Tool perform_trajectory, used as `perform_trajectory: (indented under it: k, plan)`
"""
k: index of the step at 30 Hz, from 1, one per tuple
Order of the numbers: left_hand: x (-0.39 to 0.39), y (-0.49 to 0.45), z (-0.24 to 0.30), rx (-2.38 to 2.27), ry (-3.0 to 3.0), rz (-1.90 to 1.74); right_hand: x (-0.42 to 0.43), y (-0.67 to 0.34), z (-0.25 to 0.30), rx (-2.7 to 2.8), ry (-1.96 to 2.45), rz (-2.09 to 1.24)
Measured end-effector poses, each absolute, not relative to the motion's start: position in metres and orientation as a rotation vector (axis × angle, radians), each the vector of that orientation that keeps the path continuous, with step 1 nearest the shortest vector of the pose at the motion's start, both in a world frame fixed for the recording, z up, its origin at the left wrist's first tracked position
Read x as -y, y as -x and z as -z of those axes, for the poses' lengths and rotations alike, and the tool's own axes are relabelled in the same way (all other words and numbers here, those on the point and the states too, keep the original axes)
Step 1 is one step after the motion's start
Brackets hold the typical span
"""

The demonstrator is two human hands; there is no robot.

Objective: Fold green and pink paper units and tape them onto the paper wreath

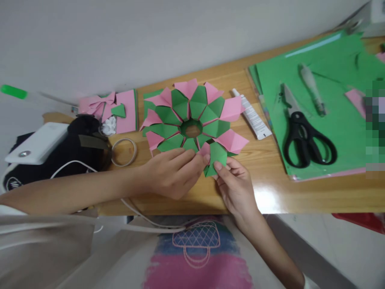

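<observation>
A ring of folded paper pieces [198,98], green inside with pink tips, lies on the wooden table. At its near edge, my left hand [177,172] pinches a pink corner of the folded paper between thumb and fingers. My right hand [236,184] grips a green folded paper piece [218,154] at the ring's near right, thumb on top and fingers beneath. The near left part of the ring is hidden behind my left hand. A white glue tube [252,116] lies just right of the ring.
Black-handled scissors [305,138] and a clear pen-like tube [313,88] rest on green paper sheets [270,80] at right. At left are a tape roll [124,152], pink paper [126,110], a white power bank [39,142] on a black bag, and a white cable [141,218].
</observation>
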State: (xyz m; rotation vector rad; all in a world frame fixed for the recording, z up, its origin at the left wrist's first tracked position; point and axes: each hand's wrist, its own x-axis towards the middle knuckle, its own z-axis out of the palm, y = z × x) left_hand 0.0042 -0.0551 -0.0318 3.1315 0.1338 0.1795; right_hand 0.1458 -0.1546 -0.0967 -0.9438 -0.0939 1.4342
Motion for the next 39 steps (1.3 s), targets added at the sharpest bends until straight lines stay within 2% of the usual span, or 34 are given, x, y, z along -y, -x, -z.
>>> perform_trajectory:
  k: [5, 13, 24, 29, 34, 39]
  plan:
    - [0.055, -0.005, 0.033, -0.286, -2.921, -0.113, 0.154, -0.145, 0.096, 0.087, 0.958, -1.479]
    - [0.054, -0.01, 0.031, -0.286, -2.938, -0.022, 0.152, -0.147, 0.098, 0.121, 0.972, -1.492]
    - [0.054, 0.005, 0.041, -0.242, -3.068, -0.384, 0.152, -0.145, 0.1, 0.185, 0.935, -1.473]
    - [0.052, 0.002, 0.037, -0.222, -3.073, -0.26, 0.151, -0.146, 0.1, 0.206, 0.933, -1.481]
    - [0.051, -0.002, 0.034, -0.163, -3.103, -0.323, 0.151, -0.146, 0.1, 0.222, 0.949, -1.482]
    - [0.053, -0.003, 0.03, -0.291, -3.021, -0.396, 0.15, -0.146, 0.102, 0.219, 0.979, -1.45]
